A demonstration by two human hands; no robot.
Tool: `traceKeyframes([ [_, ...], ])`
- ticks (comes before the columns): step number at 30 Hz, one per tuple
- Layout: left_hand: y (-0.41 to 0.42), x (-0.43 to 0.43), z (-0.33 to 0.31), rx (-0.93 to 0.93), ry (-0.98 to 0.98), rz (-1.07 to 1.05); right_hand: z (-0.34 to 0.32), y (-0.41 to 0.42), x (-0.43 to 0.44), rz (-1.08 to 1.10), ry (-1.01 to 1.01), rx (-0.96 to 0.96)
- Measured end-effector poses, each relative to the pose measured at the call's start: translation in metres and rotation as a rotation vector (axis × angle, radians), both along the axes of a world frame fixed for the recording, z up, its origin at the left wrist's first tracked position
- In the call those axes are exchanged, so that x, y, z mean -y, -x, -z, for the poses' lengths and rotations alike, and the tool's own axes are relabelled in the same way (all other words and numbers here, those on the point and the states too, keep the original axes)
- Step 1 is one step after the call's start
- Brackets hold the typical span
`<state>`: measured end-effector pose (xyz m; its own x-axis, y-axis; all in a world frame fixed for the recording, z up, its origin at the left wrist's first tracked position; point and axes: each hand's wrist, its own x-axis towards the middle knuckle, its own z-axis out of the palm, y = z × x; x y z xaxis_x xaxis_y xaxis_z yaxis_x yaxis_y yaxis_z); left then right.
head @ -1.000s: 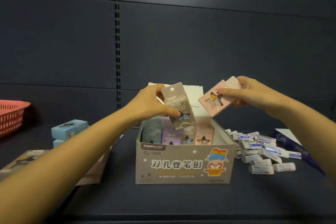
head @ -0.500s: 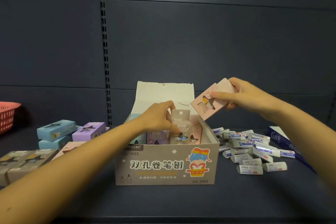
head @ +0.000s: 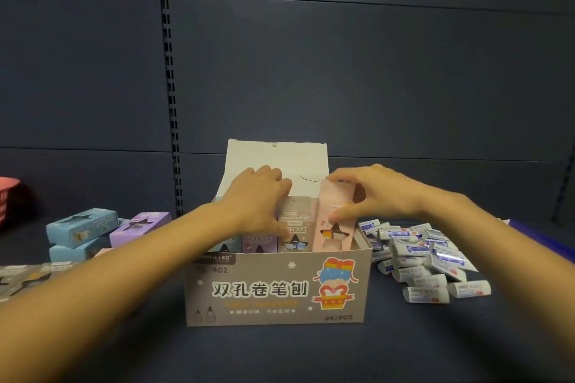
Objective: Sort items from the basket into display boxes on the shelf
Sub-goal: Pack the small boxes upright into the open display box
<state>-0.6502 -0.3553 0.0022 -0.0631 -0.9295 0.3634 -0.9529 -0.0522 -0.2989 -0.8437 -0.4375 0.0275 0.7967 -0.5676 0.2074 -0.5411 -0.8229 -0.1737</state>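
A grey cardboard display box [head: 280,289] with its lid flap up stands on the dark shelf in the middle. Small sharpener packs stand upright inside it. My right hand [head: 370,193] grips a pink pack [head: 334,221] and holds it upright at the box's right end, partly inside. My left hand [head: 258,199] rests over the packs, its fingers on the grey pack [head: 295,224] next to the pink one. A purple pack [head: 259,241] stands further left; those under my left hand are hidden.
Loose blue [head: 82,227], purple [head: 140,227] and grey [head: 28,274] packs lie on the shelf at the left. A red basket [head: 7,196] sits at the far left edge. A heap of small white erasers [head: 426,261] lies right of the box.
My right hand has brought the pink pack down from above the box into its right end. My left hand has pushed the grey pack down into the row and stays on it.
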Motion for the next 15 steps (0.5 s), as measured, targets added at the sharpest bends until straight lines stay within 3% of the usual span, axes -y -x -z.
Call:
traceKeyframes([
  [4, -0.002, 0.0, 0.002, 0.067, -0.027, 0.013, 0.007, -0.013, -0.002, 0.086, 0.2, -0.185],
  [8, -0.005, 0.001, 0.007, 0.061, -0.024, 0.016, 0.011, -0.022, -0.004, 0.108, 0.262, -0.291],
  [12, -0.008, -0.003, 0.006, -0.037, -0.017, 0.031, 0.021, -0.032, -0.003, 0.141, 0.412, -0.405],
  [15, -0.021, -0.016, -0.001, -0.18, 0.079, 0.017, 0.021, -0.036, 0.0, 0.123, 0.385, -0.405],
])
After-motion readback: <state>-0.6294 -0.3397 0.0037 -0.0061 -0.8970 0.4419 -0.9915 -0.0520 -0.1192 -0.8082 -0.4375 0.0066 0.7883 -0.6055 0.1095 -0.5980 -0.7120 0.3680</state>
